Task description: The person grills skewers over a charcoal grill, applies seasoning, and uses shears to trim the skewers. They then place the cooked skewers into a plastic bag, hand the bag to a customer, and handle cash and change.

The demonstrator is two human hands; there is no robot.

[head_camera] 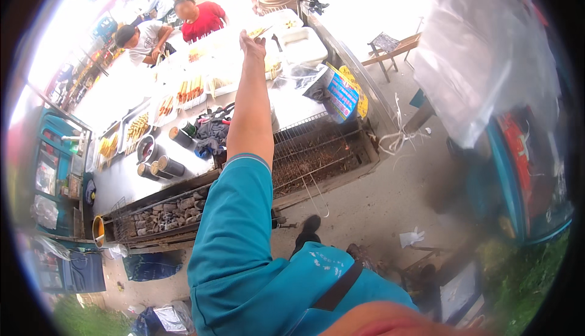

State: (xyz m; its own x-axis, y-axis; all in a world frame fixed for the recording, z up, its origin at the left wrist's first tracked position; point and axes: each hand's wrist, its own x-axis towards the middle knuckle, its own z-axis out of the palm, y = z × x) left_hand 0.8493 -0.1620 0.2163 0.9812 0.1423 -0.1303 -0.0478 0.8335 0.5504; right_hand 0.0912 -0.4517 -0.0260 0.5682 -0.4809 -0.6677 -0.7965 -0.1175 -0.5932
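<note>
My left hand (252, 46) reaches out at arm's length over the far side of a food stall's counter. Its fingertips are beside some yellow skewered food (257, 32); glare hides whether they grip it. White foam trays (305, 45) stand to the right of the hand. Nearer and to the left, reddish skewers (191, 89) lie in a row, and pale food on sticks (218, 84) sits closer to my forearm. My right hand is out of view.
Below the counter runs a charcoal grill trough (167, 212) beside a wire grate (315, 153). Seasoning shakers (170, 166), a metal bowl (146, 148) and crumpled dark cloths (212, 132) stand or lie left of my arm. Several people (201, 22) are across the counter. Plastic bags (461, 57) hang at right.
</note>
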